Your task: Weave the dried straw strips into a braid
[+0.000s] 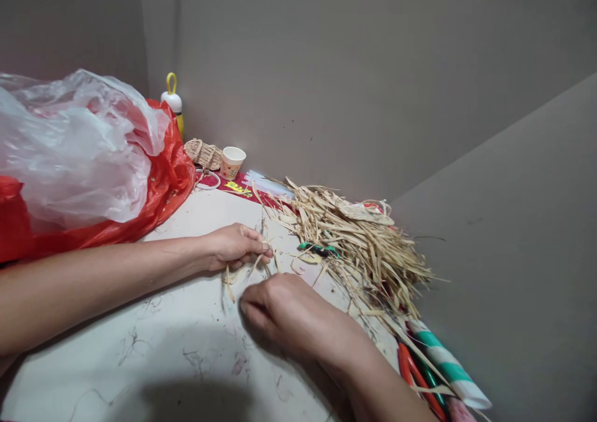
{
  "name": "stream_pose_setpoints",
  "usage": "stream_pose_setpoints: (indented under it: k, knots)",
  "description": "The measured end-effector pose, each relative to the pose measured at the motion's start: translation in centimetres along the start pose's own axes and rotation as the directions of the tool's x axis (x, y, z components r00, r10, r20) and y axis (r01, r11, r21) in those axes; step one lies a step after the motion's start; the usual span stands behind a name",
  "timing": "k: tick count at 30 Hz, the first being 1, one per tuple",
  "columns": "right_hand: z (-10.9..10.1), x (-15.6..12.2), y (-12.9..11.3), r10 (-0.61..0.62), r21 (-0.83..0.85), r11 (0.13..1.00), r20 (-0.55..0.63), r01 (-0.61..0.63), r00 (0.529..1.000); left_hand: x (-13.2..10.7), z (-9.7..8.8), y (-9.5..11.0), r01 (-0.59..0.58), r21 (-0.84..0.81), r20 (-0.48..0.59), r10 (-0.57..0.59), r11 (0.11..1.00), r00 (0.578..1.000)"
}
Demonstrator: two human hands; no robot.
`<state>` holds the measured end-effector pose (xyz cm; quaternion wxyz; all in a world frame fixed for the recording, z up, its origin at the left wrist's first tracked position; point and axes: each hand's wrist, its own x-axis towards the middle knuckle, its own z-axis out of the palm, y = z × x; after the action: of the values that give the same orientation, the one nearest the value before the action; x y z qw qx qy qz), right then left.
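My left hand (pixel 240 246) is closed in a pinch on thin strips of dried straw (pixel 228 282), whose loose ends stick out around the thumb and fingertips. Just below and to the right, my right hand (pixel 282 304) is curled shut close to the tabletop. Its fingertips are mostly turned away, so what they hold cannot be made out. A large heap of dry straw (pixel 359 235) lies to the right of both hands. Among its near stalks is a small black and green object (pixel 319 250), its kind unclear.
White plastic (pixel 84 155) lies over a red plastic bag (pixel 180 173) at the left. A woven straw piece (pixel 204 155), a paper cup (pixel 232 163) and a yellow-and-white bottle (pixel 172 103) stand near the wall. Red handles (pixel 415 372) and a green-striped roll (pixel 443 357) lie at right. Straw scraps dot the white table (pixel 186 329).
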<state>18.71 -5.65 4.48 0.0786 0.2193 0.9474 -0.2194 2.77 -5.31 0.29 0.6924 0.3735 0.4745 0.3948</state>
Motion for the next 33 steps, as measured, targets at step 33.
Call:
stream_pose_setpoints:
  k: [33]
  knots:
    - [-2.9,-1.4,18.4,0.509,0.231,0.813,-0.728,-0.534,0.459,0.0,-0.8,-0.6,-0.014,0.039,0.062,0.012,0.999,0.998]
